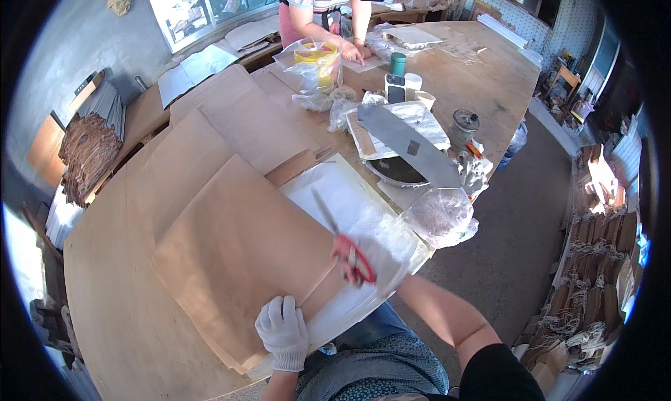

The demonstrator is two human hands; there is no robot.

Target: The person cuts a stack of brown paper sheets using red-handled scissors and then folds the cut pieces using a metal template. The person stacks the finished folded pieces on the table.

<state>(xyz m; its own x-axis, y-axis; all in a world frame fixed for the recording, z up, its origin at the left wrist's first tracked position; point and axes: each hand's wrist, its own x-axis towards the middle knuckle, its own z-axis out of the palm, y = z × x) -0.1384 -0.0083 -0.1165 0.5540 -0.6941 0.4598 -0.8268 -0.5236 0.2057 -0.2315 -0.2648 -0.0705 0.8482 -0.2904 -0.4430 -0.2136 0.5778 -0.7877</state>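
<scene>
My left hand (pixel 282 331), in a white knitted glove, lies on the near edge of a stack of brown paper sheets (pixel 237 254) with its fingers stretched out flat. A pair of scissors (pixel 361 260) with red handles is in my right hand (pixel 383 267), which is partly smeared by motion. The scissor blades point away from me, over a white sheet (pixel 307 189) lying partly under the brown paper. Whether the blades are parted is too blurred to tell.
Right of the white sheet stand a clear bag (pixel 440 216), a grey flat blade-shaped plate (pixel 409 146) over a dark round basin (pixel 395 172), and a metal can (pixel 464 125). Farther off are a yellow bucket (pixel 316 55), a green cup (pixel 398 64) and a co-worker's hands (pixel 355 52).
</scene>
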